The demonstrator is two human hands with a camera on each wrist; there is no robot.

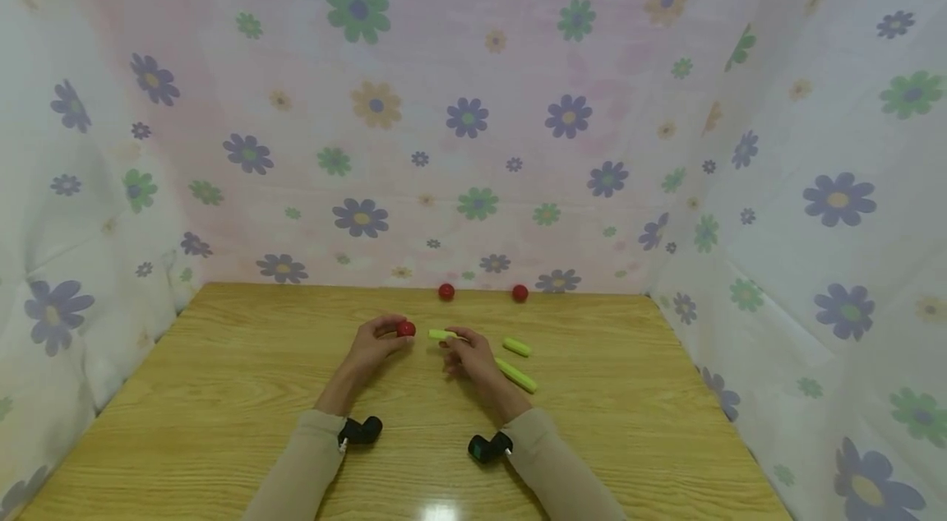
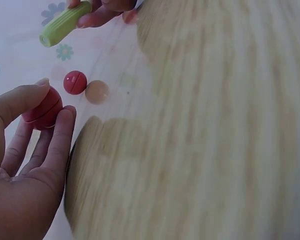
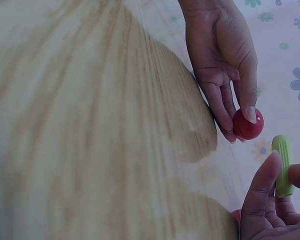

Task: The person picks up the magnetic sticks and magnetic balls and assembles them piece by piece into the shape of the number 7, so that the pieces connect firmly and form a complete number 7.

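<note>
A red ball (image 1: 406,329) with a thin seam round it is pinched between the thumb and fingers of my left hand (image 1: 373,345). To its right my right hand (image 1: 472,355) grips a light-green ribbed rod (image 1: 440,334) between thumb and fingers, its free end pointing left toward the ball. A small gap separates rod and ball. In the left wrist view the thumb presses on the held ball (image 2: 46,110) from above, with the fingers beneath. The right wrist view shows the ribbed rod (image 3: 283,167) held apart from the ball.
Beside my right hand lie a short green rod (image 1: 517,347) and a longer green rod (image 1: 518,377), partly behind the wrist. Two more red balls, one left (image 1: 446,292) and one right (image 1: 520,292), sit at the back edge of the wooden table (image 1: 222,389). Flowered cloth (image 1: 414,200) surrounds the table.
</note>
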